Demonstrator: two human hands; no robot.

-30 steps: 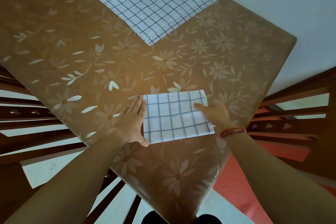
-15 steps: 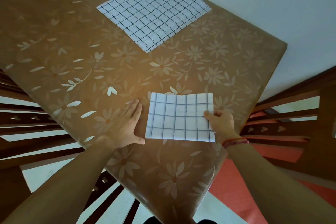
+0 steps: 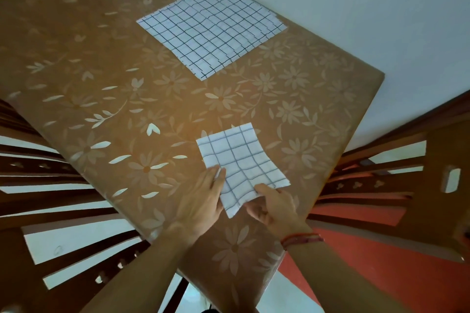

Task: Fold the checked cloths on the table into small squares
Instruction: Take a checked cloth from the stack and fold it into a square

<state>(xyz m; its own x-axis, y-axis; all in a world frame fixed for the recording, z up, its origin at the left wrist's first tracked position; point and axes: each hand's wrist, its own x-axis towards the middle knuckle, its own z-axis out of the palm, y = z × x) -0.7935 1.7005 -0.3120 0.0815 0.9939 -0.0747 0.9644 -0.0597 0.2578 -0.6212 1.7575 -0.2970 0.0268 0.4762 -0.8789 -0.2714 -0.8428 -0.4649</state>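
The folded cloth [image 3: 241,165] is placed by the near edge of the table [image 3: 101,58], within easy reach of both hands. Its near corner is pinched by the right hand [image 3: 273,208], thumb on top and fingers curled beneath, so that this end is raised a little. From this, a further fold is judged to be in preparation. The left hand [image 3: 203,201] is laid with straight fingers against the cloth's left edge, apparently to steady it, and nothing is gripped by it. The flat cloth [image 3: 211,33] is spread at the far side, well apart, presumably to be folded afterwards. Two checked cloths are counted, one partly folded and one unfolded. Two hands and one table are counted. A left chair [image 3: 38,185] and a right chair [image 3: 407,180] are seen beside the table.
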